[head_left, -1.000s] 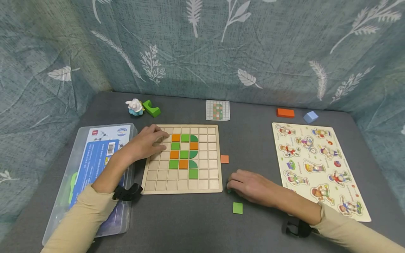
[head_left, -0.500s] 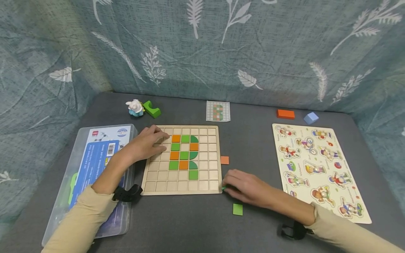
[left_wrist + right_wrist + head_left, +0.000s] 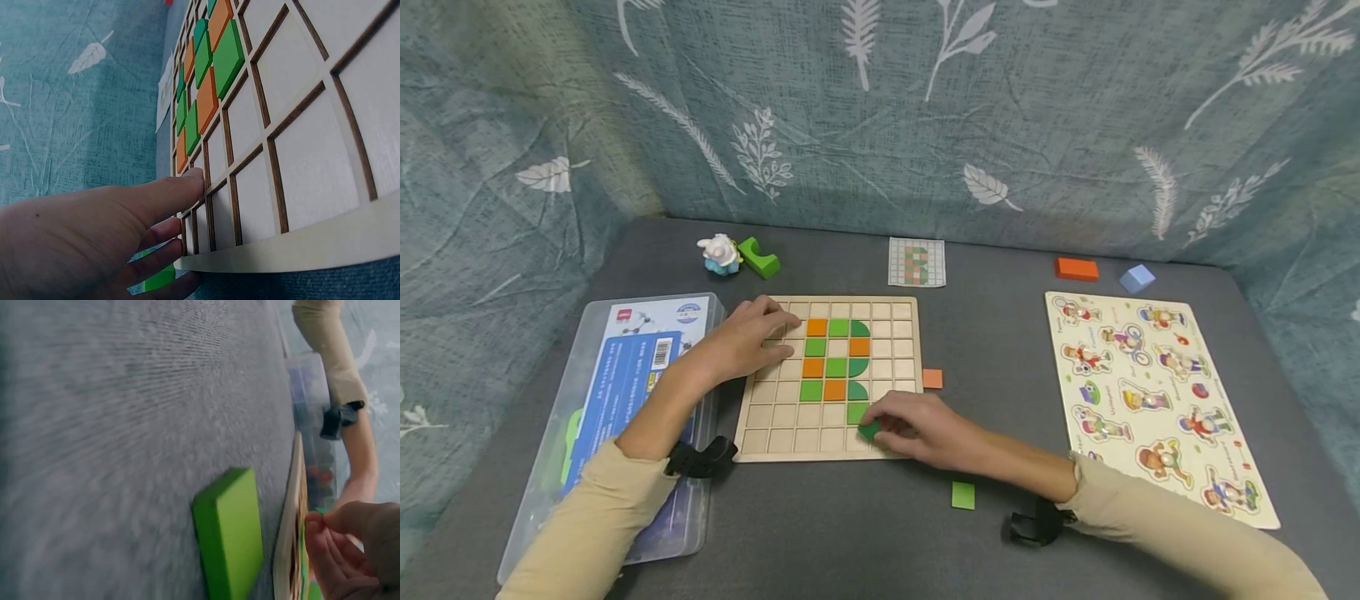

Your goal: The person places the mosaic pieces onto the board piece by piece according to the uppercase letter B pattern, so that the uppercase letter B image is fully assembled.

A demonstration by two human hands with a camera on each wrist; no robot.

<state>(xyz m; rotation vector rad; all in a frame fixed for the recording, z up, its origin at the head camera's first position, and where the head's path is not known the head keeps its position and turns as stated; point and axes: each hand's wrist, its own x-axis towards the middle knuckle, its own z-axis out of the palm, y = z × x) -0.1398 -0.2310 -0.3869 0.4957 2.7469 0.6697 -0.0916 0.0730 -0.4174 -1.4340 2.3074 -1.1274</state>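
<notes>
A wooden grid board (image 3: 771, 440) carries orange, light green and dark green tiles in its middle columns. My left hand (image 3: 741, 340) rests on the board's left side with loosely bent fingers and holds nothing; the left wrist view shows its thumb (image 3: 178, 190) lying over bare cells. Over the lower part of the board, my right hand (image 3: 928, 429) pinches a dark green tile (image 3: 869, 430) between thumb and fingers. That tile is just below the lowest light green tile (image 3: 857, 412); its full shape is hidden, and I cannot tell whether it touches the board.
A light green tile (image 3: 963, 496) and an orange tile (image 3: 932, 379) lie right of the board. Behind it is a printed pattern card (image 3: 917, 262). A plastic box (image 3: 688, 517) stands left, a picture puzzle (image 3: 1123, 375) right. Blocks and a small figurine (image 3: 721, 253) sit farther back.
My right hand has moved left from the table beside the board to above its lower cells, carrying the dark green tile. The left hand has stayed in place.
</notes>
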